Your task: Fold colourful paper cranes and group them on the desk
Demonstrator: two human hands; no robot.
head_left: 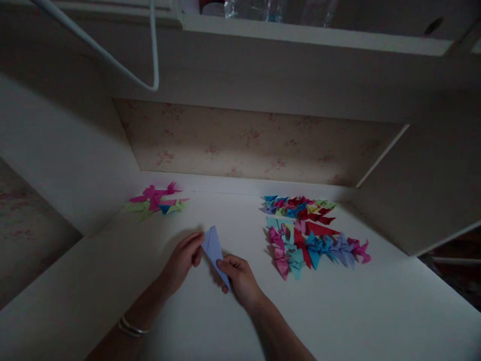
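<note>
In the head view, from where I stand, both bare hands are on a folded lilac-blue paper piece [214, 249], narrow and pointed at its lower end. It is over the near-middle of the white desk [338, 321]; whether it touches the surface I can't tell. The right hand [243, 281] grips its lower part, thumb on top and fingers curled round beneath, so most of those fingertips are out of my sight. The left hand [183, 258] has its fingers closed on the upper left edge; how much paper is tucked between them is hard to see. A silvery bangle [131, 328] circles the left wrist, and both forearms are cut off at the bottom.

Beyond the right hand lies a crowded, many-coloured cluster of folded paper shapes [314, 245], overlapping so much that I couldn't count them. A smaller magenta, green and blue paper group [154, 196] sits at the far left, its shapes blurring together.

Overhead, a pale shelf [300, 41] carries clear, shiny items [250, 9], cropped at the top and too dim to name. A white cable [101, 52] hangs at upper left, both ends out of view.
</note>
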